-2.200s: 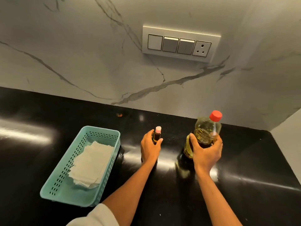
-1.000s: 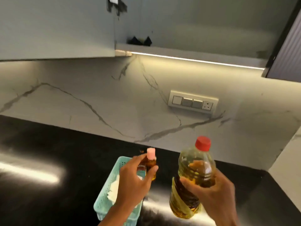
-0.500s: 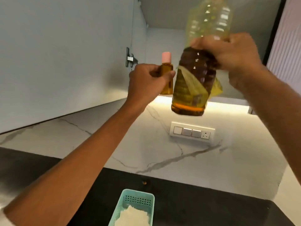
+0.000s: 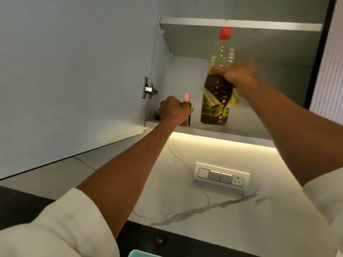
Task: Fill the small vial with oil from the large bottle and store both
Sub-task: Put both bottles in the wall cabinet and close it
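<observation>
Both arms reach up into an open wall cupboard. My left hand point(image 4: 173, 111) is wrapped around the small amber vial point(image 4: 186, 110) with a pink cap, which stands upright at the front left of the lower shelf point(image 4: 213, 131). My right hand point(image 4: 235, 76) grips the large oil bottle point(image 4: 217, 86) at its waist. That bottle has a red cap and a torn yellow label, stays upright, and its base is at the shelf surface just right of the vial; whether it touches I cannot tell.
The cupboard door point(image 4: 74, 71) hangs open on the left with its hinge point(image 4: 148, 89) showing. An upper shelf point(image 4: 241, 25) sits just above the bottle's cap. Below are a switch panel point(image 4: 220, 176) on the marble wall, the black counter and the teal basket's rim point(image 4: 143, 254).
Both hands have lifted the vial and the bottle from the counter up into the cupboard. In the last half second both came down onto the lower shelf level, vial to the left.
</observation>
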Motion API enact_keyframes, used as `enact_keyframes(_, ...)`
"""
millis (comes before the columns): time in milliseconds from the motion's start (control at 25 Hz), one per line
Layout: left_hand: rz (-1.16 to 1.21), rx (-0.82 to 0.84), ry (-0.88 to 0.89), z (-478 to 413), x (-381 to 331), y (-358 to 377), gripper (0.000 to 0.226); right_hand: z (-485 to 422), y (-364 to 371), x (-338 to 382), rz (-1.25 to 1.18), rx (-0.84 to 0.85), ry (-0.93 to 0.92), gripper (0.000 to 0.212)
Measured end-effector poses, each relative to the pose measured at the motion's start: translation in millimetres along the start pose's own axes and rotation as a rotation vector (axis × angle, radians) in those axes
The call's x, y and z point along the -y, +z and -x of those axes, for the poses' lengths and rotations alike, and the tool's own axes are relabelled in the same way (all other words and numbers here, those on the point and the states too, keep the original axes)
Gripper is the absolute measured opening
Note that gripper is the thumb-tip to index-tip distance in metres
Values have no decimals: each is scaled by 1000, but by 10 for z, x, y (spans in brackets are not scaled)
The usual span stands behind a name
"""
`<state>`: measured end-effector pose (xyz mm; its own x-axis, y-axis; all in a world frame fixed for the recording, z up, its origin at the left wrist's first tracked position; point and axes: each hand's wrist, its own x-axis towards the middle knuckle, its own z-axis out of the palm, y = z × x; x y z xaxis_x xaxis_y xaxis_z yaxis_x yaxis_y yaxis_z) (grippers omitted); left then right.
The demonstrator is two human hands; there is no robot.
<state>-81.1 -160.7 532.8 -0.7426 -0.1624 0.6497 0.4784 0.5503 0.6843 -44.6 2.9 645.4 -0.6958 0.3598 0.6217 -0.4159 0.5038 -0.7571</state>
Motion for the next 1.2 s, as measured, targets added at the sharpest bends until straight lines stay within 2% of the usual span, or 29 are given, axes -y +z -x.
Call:
enact_keyframes(120,-10,9,-27,-115,53,135,42,-122,124,-243,58,-8,-18,85)
enact_keyframes(280,-43,17,-50,-266,19,294,45,-247,211,-444,1,15,-24,87)
enact_keyframes(440,-109,9,-86,-391,32,442,49,-270,188,-552,59,113,-89,77)
enact_keyframes(520,-157,-18,-88,-438,32,483,51,-257,131,-645,131,171,-128,80)
enact_keyframes(760,-292,-59,-95,-561,26,509,57,-300,177,-931,188,126,-175,77)
enact_keyframes(1000,-373,-24,-57,-825,86,637,66,-594,417,-1037,291,157,-153,77)
enact_keyframes(1200,-419,72,-95,-1114,134,753,60,-829,619,-985,382,242,-51,71)
